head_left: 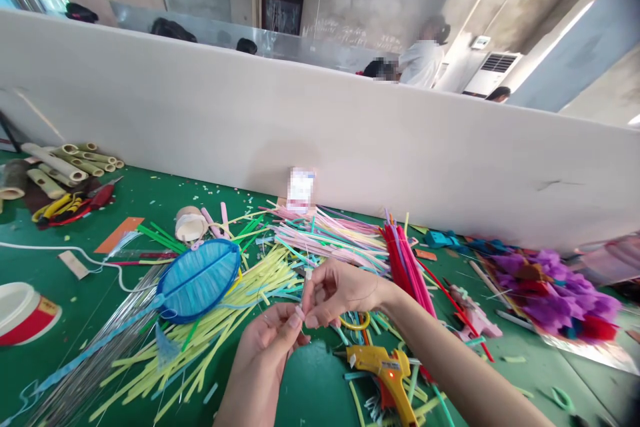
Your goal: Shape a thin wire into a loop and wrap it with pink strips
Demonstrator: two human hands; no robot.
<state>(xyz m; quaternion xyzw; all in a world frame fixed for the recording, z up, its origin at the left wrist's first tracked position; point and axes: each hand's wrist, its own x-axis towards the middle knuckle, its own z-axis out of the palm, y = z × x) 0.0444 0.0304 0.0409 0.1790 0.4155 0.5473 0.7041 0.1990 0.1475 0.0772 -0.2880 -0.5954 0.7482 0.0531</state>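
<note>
Thumb and finger of the left hand (273, 340) are clamped on a small pale pink piece (300, 313), held over the green tabletop (310, 390); right hand (335, 293) is curled in right beside it, can't really tell what its fingertips grip; yellow glue gun (387, 368) lies nearby, little light glowing; blue leaf-shaped piece (200, 280) sits left on yellow-green strips (220, 340).

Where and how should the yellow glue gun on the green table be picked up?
Take the glue gun by its handle, coming from the near side, probably with the right hand once it is free. It lies flat, handle towards the wearer and nozzle pointing left. I would avoid the nozzle end: the lit indicator suggests it may be hot.
</note>
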